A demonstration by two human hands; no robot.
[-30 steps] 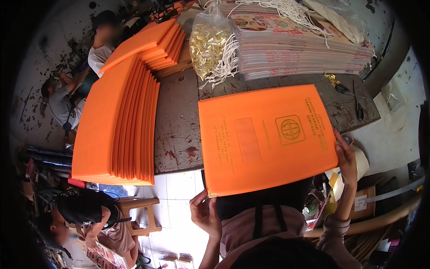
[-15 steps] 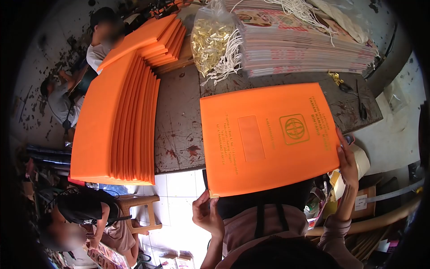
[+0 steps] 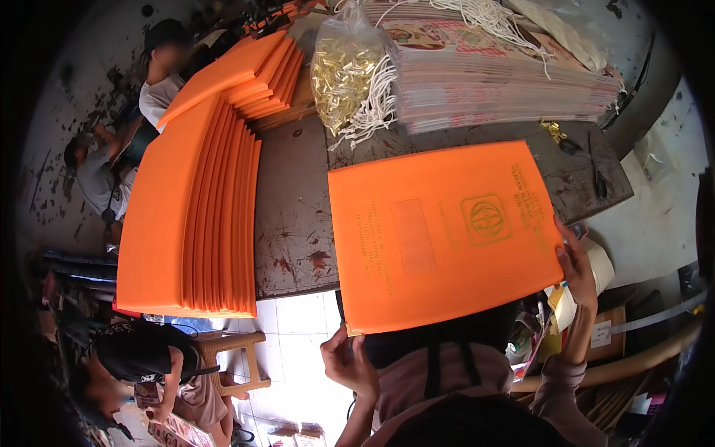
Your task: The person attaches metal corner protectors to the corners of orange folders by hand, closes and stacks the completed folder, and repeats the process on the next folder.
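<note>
An orange folder (image 3: 439,290) with gold print, a round emblem and a rectangular window lies partly on the table and juts over its near edge. At the folder's lower left corner, a small gold corner piece (image 3: 353,330) shows, and my left hand (image 3: 351,366) is closed on that corner with its fingertips. My right hand (image 3: 579,270) grips the folder's right edge, thumb on top and fingers partly hidden. To the left stands a tall stack of similar orange folders (image 3: 167,216).
On the table (image 3: 294,216) are a bag of gold metal pieces (image 3: 341,82), white cords (image 3: 378,100), stacked plastic-wrapped printed packs (image 3: 499,93) and scissors (image 3: 596,179). A person sits by a stool (image 3: 249,365) at lower left; two more people are at upper left.
Both hands keep their hold on the folder. The view has shifted slightly, and the folder sits a little lower and tilts a bit. The person at lower left has moved their head and hands.
</note>
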